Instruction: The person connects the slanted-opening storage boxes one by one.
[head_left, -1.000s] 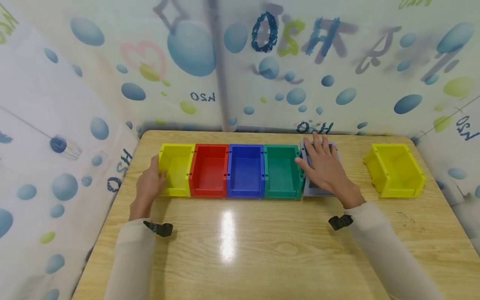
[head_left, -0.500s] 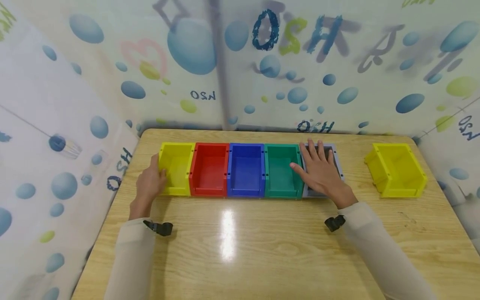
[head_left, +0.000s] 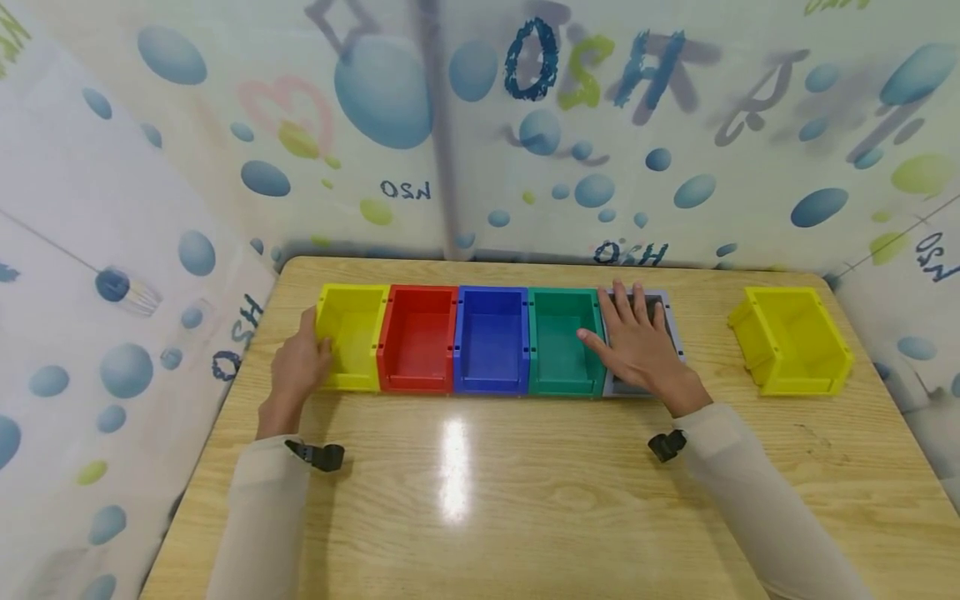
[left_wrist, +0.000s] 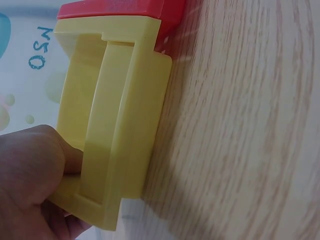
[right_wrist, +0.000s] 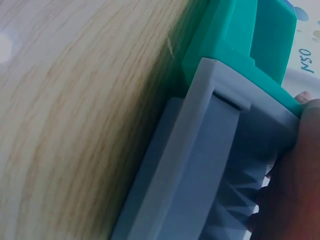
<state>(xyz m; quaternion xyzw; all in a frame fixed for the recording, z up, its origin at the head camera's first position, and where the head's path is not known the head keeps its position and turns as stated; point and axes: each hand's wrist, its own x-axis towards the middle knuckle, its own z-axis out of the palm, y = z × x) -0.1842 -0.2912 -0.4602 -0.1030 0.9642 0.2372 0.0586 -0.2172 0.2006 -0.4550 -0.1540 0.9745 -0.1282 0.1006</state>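
My left hand (head_left: 297, 365) grips the left wall of a yellow storage bin (head_left: 354, 329), thumb inside and fingers outside, also seen on the bin in the left wrist view. A red bin (head_left: 420, 333), a blue bin (head_left: 492, 337) and a green bin (head_left: 562, 333) follow to the right in one row. At the row's right end is a grey bin (right_wrist: 195, 165), flush against the green one. Across the grey bin's top lies my right hand (head_left: 641, 354), fingers spread and straight, its thumb reaching over the green bin. Much of the grey bin is hidden under that hand.
A second yellow bin (head_left: 806, 342) stands apart at the right of the wooden table (head_left: 525, 500). Behind the table's back edge rises a patterned wall (head_left: 480, 167), with another wall at the left.
My right hand has moved slightly left with the grey bin, whose gap to the green bin has closed. The left hand has kept its grip on the yellow bin.
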